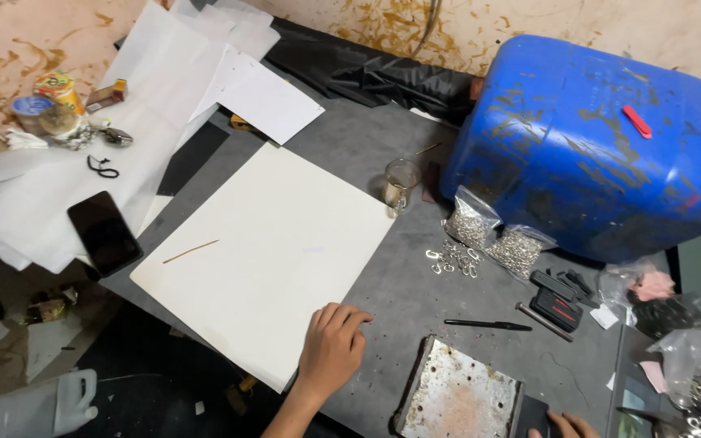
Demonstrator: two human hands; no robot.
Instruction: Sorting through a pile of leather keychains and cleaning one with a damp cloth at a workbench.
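While the left hand (333,347) rests flat, fingers spread, gripping nothing, on the white sheet's (273,243) near corner, sheet runs away up-left; right hand (565,424) barely shows at frame bottom, grip unclear, beside metal plate (458,397).

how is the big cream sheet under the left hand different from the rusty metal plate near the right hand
The large cream sheet is smooth, clean and thin, while the square rusty metal plate is pitted, stained and thick-edged. The sheet is far bigger than the plate. The left hand rests flat on the sheet's corner; the right hand lies just beside the plate, barely in view. Both lie flat on the grey table.
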